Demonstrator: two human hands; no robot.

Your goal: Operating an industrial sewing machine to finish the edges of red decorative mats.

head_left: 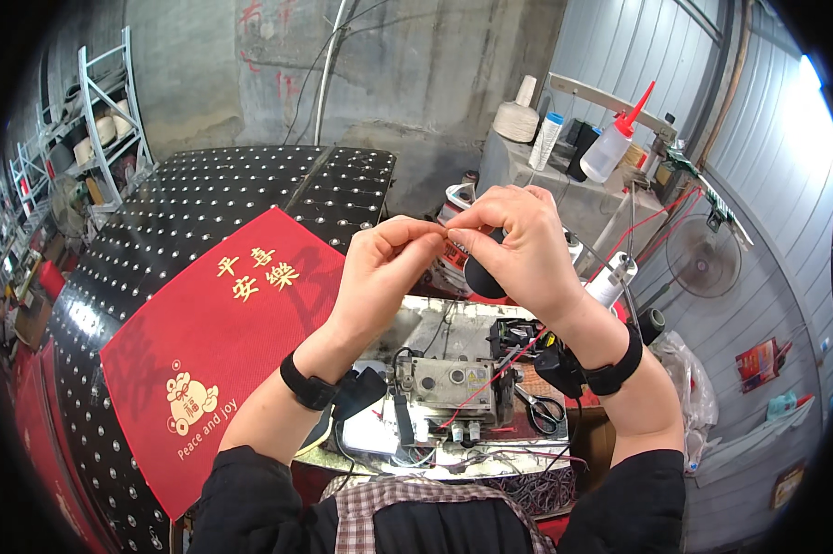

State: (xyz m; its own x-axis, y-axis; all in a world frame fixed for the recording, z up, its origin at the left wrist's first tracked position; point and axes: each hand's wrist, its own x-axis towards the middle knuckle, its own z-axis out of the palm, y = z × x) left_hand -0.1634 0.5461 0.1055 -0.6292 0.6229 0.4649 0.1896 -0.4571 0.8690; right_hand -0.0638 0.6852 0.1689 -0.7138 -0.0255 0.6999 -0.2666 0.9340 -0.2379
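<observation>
My left hand (384,268) and my right hand (523,235) are raised in front of me, thumbs and forefingers pinched together and meeting. Whatever is between the fingertips is too small to make out. Each wrist wears a black band. Below the hands stands a sewing machine (449,383) on a worn, lit worktop. A red thread (501,371) runs down to it from the upper right. Black-handled scissors (541,411) lie to its right. Behind my fingers, partly hidden, are a white container with red print (452,275) and a dark round object (484,277).
To the left, a red mat (278,369) with gold print lies on a black table dotted with metal studs (213,180). A ledge at the back right holds a thread cone (516,120) and a red-tipped squeeze bottle (608,155). A fan (703,257) stands right; thread scraps (537,491) lie near me.
</observation>
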